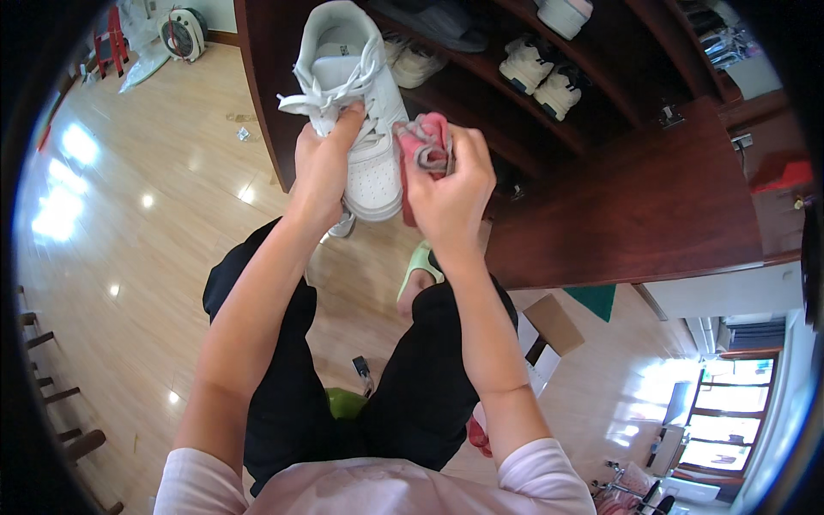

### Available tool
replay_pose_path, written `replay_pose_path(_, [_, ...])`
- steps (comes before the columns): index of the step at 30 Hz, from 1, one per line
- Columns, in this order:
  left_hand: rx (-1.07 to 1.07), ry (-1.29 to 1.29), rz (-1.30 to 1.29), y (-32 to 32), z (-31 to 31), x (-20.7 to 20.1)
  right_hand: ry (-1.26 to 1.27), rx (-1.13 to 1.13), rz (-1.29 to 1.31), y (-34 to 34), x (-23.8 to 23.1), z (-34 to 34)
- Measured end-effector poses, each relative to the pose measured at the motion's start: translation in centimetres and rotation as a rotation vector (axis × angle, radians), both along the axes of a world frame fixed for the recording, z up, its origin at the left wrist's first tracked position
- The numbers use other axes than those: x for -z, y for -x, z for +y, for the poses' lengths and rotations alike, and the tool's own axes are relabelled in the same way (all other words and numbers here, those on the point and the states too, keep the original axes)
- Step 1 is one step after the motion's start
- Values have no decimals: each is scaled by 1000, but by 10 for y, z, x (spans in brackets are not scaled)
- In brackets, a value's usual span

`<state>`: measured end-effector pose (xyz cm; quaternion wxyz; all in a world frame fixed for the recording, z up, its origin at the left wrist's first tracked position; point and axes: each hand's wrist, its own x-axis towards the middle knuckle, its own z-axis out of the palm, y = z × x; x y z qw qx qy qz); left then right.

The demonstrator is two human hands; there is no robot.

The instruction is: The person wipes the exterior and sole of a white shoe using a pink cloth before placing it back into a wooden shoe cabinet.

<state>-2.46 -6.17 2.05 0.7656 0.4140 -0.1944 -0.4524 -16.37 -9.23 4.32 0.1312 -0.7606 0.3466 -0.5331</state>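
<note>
White low-top sneaker (pixel 375 176) is up in the air in front of the person, over the gap between the knees and the open shoe cabinet (pixel 622 202); toe toward the body, heel opening away. Left hand (pixel 322 167) has it: grip closed round the shoe, thumb on top by the white laces (pixel 342 93), other fingers mostly hidden on the left side or underneath, can't tell which. That hold probably keeps the shoe steady and leaves the toe and right side uncovered.

Right hand (pixel 459 184): grip narrow, holding a bunched pink-and-grey cloth (pixel 427 142) between thumb and fingers, part hanging below. Cloth sits at the sneaker's right side, looks touching, exact contact unclear. Bunching likely gives a thick pad that's easy to press with.

Toe facing the body probably makes the front upper easy to see and reach. Cream-and-dark sneakers (pixel 556 90) stand side by side on a cabinet shelf, likely stored as a pair. Pale green slipper (pixel 421 260) on the foot, wood floor (pixel 154 283) below, open cardboard box (pixel 556 324) right of the legs.
</note>
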Motion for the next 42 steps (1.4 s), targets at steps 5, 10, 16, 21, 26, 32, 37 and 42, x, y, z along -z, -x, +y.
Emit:
replay_pose_path(5, [-53, -115, 20, -8, 0, -5, 5, -161, 113, -10, 8, 35])
replay_pose_path(10, [-196, 77, 23, 14, -7, 1, -29, 42, 59, -3, 4, 6])
replay_pose_path(16, [82, 41, 166, 14, 5, -4, -91, 89, -12, 6, 11, -23])
replay_pose_path(21, [20, 45, 151, 10, 3, -6, -69, 59, 30, -4, 26, -3])
replay_pose_path(26, [-103, 42, 69, 34, -7, 13, -84, 136, 73, -7, 9, -1])
replay_pose_path(32, [-305, 110, 19, 41, -16, 24, -88, 197, 83, -14, 11, 16])
replay_pose_path(37, [-345, 39, -107, 55, -12, 21, -43, 262, 98, -10, 2, -11])
replay_pose_path(42, [-353, 99, -140, 36, -20, 36, -115, 197, 128, -12, 21, 16])
